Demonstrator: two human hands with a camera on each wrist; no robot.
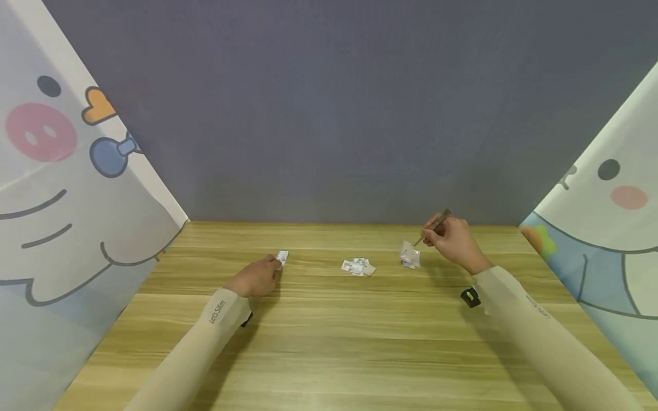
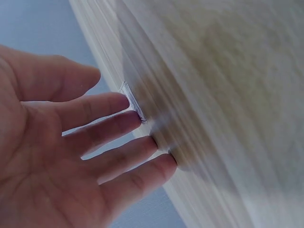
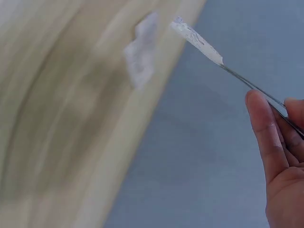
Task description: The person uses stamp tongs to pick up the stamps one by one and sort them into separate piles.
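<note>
My right hand pinches a pair of tweezers between thumb and fingers. From the tweezers' tips hangs a small clear-and-white printed packet, held up above the table in the right wrist view. Below it lies a blurred group of similar packets. At the left, my left hand rests its fairly straight fingertips on the table, the index and middle ones touching a small flat stack of white packets. Its thumb stands apart from the stack.
Between the hands, a loose pile of several small packets lies on the wood-grain table. A grey panel rises along the table's back edge. Cartoon-printed panels stand at both sides.
</note>
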